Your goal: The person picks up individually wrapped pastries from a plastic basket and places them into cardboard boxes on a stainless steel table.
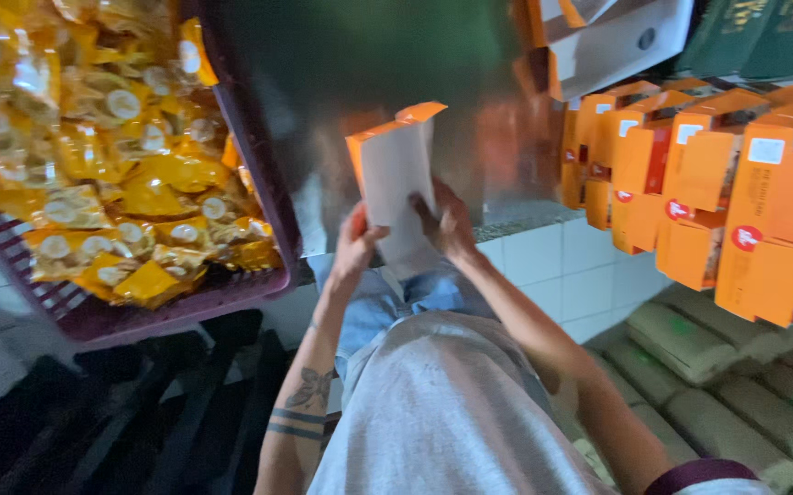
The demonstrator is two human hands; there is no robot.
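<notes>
Here, both hands grip one orange-and-white flat cardboard carton (395,179) from below: left hand (352,249) at 7 o'clock, right hand (447,223) at 5, fingers closed on it; long axis toward 12.

A purple slatted crate (94,316) sits on the left of the shiny metal counter (351,55), heaped with yellow foil packets (131,183). To the right, assembled orange cartons (717,183) stand in close rows, touching one another. Beyond them lie dark green boxes (763,32). Below the counter edge runs a white tiled wall (561,266), with greenish sacks (736,385) stacked beside it.
</notes>
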